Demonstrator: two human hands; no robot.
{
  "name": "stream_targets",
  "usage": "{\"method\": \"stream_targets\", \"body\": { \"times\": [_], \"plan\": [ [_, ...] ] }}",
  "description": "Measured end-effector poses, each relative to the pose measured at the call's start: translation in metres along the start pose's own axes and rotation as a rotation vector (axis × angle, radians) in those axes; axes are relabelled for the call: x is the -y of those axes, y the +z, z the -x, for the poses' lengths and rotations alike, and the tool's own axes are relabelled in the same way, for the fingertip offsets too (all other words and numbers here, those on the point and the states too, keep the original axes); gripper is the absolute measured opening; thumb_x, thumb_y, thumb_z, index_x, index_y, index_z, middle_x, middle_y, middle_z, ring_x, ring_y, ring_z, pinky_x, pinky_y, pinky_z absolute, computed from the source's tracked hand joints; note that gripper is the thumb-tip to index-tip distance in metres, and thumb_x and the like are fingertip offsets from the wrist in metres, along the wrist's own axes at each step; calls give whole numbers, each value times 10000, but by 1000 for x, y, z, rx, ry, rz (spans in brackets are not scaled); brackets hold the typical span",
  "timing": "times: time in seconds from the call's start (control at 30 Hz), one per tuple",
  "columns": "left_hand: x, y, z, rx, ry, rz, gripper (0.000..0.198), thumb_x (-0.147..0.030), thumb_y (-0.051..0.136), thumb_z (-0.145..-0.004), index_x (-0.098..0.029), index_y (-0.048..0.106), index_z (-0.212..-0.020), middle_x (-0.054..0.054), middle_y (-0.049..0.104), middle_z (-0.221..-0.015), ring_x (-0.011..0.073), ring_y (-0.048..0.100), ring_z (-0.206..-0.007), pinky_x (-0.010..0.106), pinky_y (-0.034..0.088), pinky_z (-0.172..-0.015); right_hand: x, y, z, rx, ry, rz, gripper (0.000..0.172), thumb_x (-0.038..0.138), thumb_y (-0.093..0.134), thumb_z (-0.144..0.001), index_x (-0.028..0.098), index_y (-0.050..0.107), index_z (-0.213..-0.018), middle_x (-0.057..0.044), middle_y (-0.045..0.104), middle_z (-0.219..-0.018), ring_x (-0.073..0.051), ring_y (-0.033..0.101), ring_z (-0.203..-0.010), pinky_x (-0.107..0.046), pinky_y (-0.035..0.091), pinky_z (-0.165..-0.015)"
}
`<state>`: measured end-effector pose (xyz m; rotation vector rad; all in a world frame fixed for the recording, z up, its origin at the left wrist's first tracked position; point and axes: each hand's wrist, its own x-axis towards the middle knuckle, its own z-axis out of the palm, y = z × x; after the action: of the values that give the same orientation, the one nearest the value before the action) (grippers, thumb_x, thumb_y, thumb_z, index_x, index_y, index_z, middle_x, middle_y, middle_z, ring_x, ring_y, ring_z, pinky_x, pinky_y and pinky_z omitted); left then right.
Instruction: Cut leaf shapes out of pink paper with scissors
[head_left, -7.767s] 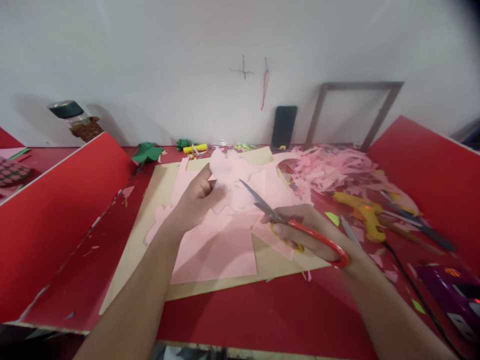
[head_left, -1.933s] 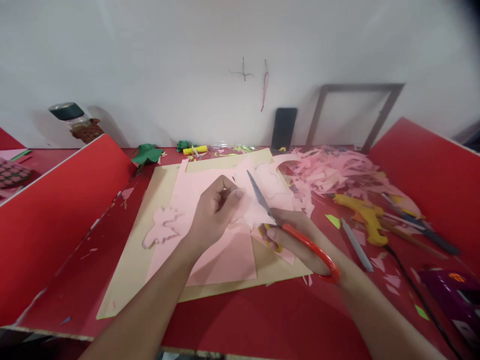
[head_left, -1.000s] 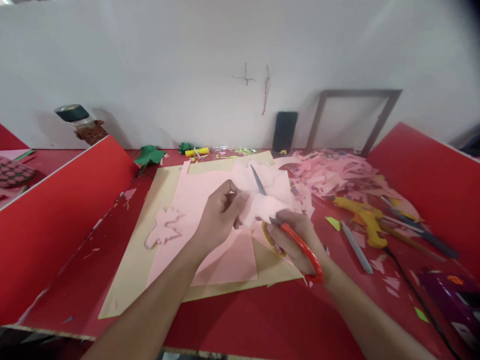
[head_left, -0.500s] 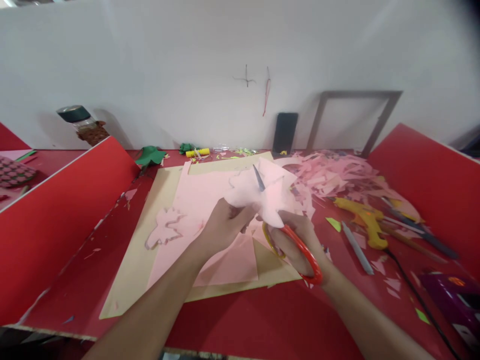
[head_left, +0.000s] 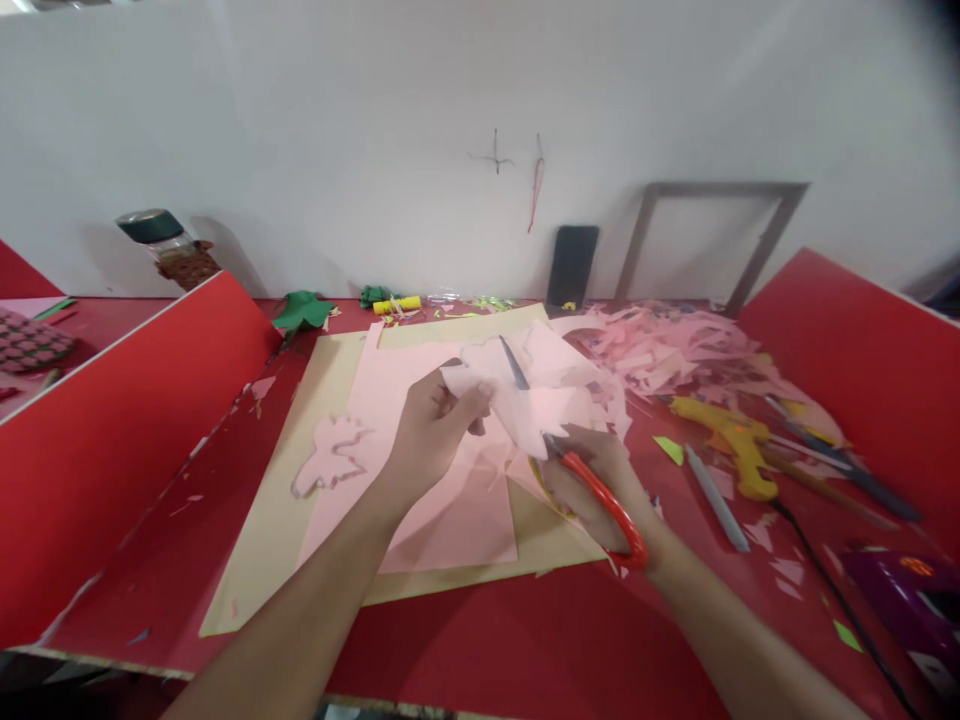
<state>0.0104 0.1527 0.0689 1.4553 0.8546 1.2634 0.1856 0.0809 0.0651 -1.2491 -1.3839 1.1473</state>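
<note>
Between thumb and fingers, my left hand [head_left: 442,420] pinches a pale pink piece of paper [head_left: 536,405] with pointed edges. My right hand [head_left: 600,480] grips scissors [head_left: 611,505] with an orange-red handle loop and a yellow one. One dark blade juts up past the paper, and the rest of the blades is mostly covered by it. Below the hands lie pink sheets [head_left: 450,540] on a cream board [head_left: 255,560]. A cut pink shape with a wavy, marked outline [head_left: 330,455] rests at the left of the sheets.
Pink paper scraps [head_left: 675,345] are heaped at the back right. A yellow glue gun [head_left: 727,435], a grey pen-like stick [head_left: 716,500] and a purple object [head_left: 900,600] lie on the right. A phone [head_left: 574,265] leans on the wall. Red partitions [head_left: 142,440] stand either side.
My left hand has shifted up and slightly left along the paper, with its thumb now on top. The paper has turned and tilted against the scissors; the right hand stays nearly in place.
</note>
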Motion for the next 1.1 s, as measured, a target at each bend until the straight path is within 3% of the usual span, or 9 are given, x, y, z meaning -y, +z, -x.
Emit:
{"method": "stream_targets", "body": {
  "times": [0.37, 0.47, 0.57, 0.87, 1.1],
  "plan": [
    [-1, -2, 1, -36, 20, -36, 357, -476, 748, -844, -183, 561, -765, -33, 546, -698, 83, 561, -553, 228, 485, -518, -6, 0, 0, 75, 49, -155, 176, 213, 619, -786, 217, 477, -682, 75, 402, -553, -74, 347, -463, -250, 237, -460],
    [0, -1, 3, 31, -37, -83, 343, -479, 753, -836, -175, 597, -802, -17, 584, -718, 94, 577, -563, 231, 502, -522, -10, 0, 1, 54, 45, -224, 83, 245, 626, -787, 197, 582, -838, 65, 465, -608, -79, 384, -472, -250, 270, -464],
    [0, 3, 7, 101, -38, -70, 318, -478, 726, -858, -177, 624, -859, -2, 604, -747, 112, 587, -626, 231, 527, -541, -11, 0, 2, 40, 58, -266, 180, 284, 603, -829, 176, 618, -973, 70, 452, -593, -83, 383, -464, -249, 275, -460],
    [0, 6, 12, 92, -85, -127, 312, -457, 753, -831, -169, 632, -843, 14, 617, -748, 141, 612, -654, 249, 539, -554, -15, 2, 1, 51, 62, -209, 212, 222, 650, -788, 153, 665, -989, 76, 464, -539, -80, 380, -426, -243, 276, -427],
    [3, 6, 12, 102, -77, -101, 350, -483, 739, -841, -172, 594, -772, -6, 548, -673, 116, 541, -593, 244, 501, -519, -9, 1, 2, 26, 103, -89, 217, 222, 638, -800, 168, 693, -1003, 86, 448, -502, -85, 390, -404, -233, 313, -413]
  ]
}}
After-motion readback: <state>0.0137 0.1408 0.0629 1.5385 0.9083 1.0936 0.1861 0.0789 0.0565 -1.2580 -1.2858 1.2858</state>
